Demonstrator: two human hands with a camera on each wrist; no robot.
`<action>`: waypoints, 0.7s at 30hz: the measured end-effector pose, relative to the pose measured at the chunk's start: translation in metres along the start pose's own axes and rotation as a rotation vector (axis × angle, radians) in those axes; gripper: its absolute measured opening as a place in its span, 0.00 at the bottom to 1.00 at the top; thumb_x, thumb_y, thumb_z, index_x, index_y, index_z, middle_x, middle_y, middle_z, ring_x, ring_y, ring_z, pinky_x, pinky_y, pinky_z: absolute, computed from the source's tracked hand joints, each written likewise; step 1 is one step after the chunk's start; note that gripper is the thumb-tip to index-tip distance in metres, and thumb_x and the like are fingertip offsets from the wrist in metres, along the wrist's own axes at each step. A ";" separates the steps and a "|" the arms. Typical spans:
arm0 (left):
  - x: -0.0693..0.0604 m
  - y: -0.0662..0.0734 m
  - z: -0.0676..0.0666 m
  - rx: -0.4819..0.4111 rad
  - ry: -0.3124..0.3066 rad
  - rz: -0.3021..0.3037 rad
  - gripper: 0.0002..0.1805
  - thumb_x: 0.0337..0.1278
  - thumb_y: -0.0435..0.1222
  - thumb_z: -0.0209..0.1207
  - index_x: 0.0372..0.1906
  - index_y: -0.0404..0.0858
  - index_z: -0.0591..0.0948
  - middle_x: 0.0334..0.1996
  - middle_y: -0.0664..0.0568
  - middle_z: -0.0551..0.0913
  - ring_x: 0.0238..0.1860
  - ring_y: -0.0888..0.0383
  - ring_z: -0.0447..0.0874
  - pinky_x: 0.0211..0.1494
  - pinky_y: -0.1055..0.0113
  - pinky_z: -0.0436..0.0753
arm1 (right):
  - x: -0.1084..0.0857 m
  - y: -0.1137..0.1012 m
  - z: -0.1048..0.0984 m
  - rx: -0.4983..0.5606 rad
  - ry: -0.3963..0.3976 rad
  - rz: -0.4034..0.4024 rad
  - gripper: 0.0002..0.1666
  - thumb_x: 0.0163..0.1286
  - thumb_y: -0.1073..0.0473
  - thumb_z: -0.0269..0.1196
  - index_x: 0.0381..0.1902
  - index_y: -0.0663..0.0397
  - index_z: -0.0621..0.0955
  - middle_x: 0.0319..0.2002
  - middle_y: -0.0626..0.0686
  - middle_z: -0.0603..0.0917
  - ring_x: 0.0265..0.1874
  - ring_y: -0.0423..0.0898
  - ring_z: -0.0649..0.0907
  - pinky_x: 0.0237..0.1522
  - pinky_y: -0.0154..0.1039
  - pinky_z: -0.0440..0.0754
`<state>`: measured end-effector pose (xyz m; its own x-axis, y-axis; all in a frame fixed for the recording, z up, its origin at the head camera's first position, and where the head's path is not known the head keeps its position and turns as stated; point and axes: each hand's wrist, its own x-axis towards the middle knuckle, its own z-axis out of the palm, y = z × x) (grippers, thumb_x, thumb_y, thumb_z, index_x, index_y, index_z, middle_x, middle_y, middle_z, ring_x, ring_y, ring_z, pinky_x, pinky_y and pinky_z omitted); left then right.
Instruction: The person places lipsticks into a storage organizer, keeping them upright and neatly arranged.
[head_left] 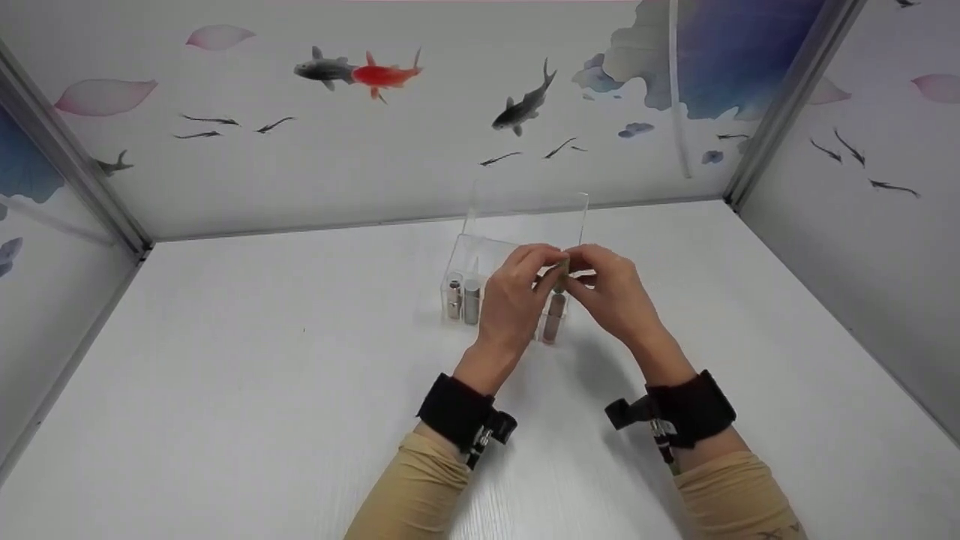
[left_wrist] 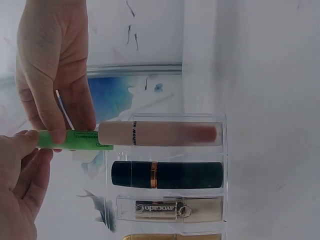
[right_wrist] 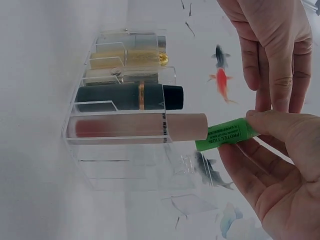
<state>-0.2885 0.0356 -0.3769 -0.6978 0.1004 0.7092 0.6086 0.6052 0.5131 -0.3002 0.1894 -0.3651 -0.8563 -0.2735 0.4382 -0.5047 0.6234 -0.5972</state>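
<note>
Both hands meet above the right part of a clear lipstick organizer (head_left: 491,241). A slim green lip balm (right_wrist: 227,134), printed with small dark lettering, is between them. My right hand (head_left: 611,289) pinches its body between thumb and fingers. Its far end is pinched by the fingertips of my left hand (head_left: 517,292), which partly hide it. Right beside the balm stands a pinkish lip gloss tube (left_wrist: 165,133) in an end slot. Next to that tube are a dark lipstick (left_wrist: 185,174) with a copper band and a silvery avocado-lettered tube (left_wrist: 157,209).
A gold lipstick (right_wrist: 107,59) and a grey tube (head_left: 471,301) fill slots farther left. The organizer's raised clear lid (head_left: 583,214) stands behind. White panels (head_left: 420,172) with painted fish enclose the white table (head_left: 247,390).
</note>
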 end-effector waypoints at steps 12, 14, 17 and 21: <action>-0.002 -0.008 0.003 0.200 -0.163 -0.045 0.12 0.66 0.38 0.62 0.53 0.44 0.81 0.48 0.54 0.89 0.49 0.60 0.88 0.50 0.70 0.85 | 0.001 0.007 0.013 -0.131 -0.005 -0.066 0.20 0.66 0.69 0.66 0.56 0.60 0.77 0.46 0.59 0.87 0.45 0.52 0.87 0.51 0.46 0.87; -0.002 -0.009 0.004 0.239 -0.164 -0.031 0.12 0.66 0.39 0.62 0.52 0.45 0.82 0.47 0.55 0.89 0.48 0.60 0.88 0.50 0.70 0.85 | 0.001 0.008 0.013 -0.171 -0.003 -0.083 0.20 0.66 0.69 0.66 0.55 0.60 0.78 0.44 0.59 0.87 0.44 0.52 0.88 0.50 0.46 0.87; -0.004 -0.010 0.005 0.276 -0.174 -0.026 0.11 0.67 0.40 0.61 0.51 0.46 0.82 0.46 0.56 0.90 0.46 0.60 0.88 0.48 0.68 0.85 | 0.000 0.010 0.014 -0.220 0.002 -0.107 0.18 0.66 0.69 0.66 0.53 0.61 0.79 0.43 0.59 0.89 0.43 0.54 0.88 0.48 0.48 0.86; -0.005 -0.011 0.005 0.290 -0.184 -0.029 0.10 0.68 0.40 0.60 0.50 0.46 0.83 0.43 0.57 0.90 0.43 0.59 0.89 0.46 0.66 0.85 | 0.000 0.013 0.016 -0.254 0.006 -0.120 0.17 0.66 0.68 0.66 0.52 0.61 0.80 0.42 0.60 0.89 0.42 0.55 0.88 0.47 0.50 0.85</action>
<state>-0.2936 0.0328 -0.3885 -0.7856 0.2051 0.5837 0.4737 0.8063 0.3543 -0.3082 0.1861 -0.3834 -0.7908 -0.3525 0.5004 -0.5582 0.7506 -0.3535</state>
